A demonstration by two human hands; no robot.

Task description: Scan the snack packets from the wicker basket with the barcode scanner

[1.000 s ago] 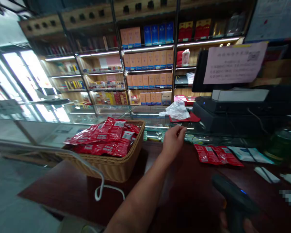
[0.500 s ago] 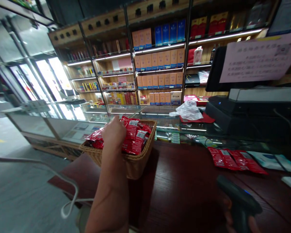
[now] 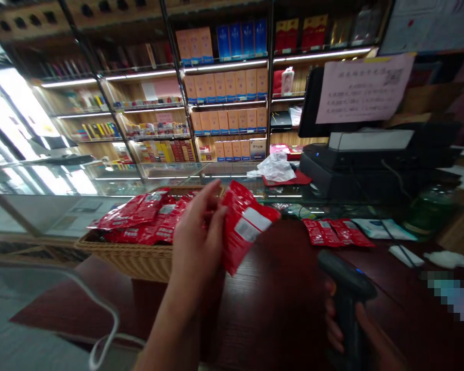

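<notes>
Red packet sits pinched in the left hand, over the wooden counter; right hand clenches a black scanner at the packet's 4 o'clock; wicker basket of packets stands at 9 o'clock; more packets lie at 2 o'clock.

Sachets in a wicker basket on the left of the wooden counter, more sachets lying to the right. Beyond, a glass display case bearing a cash register at right, with shelves behind.
</notes>
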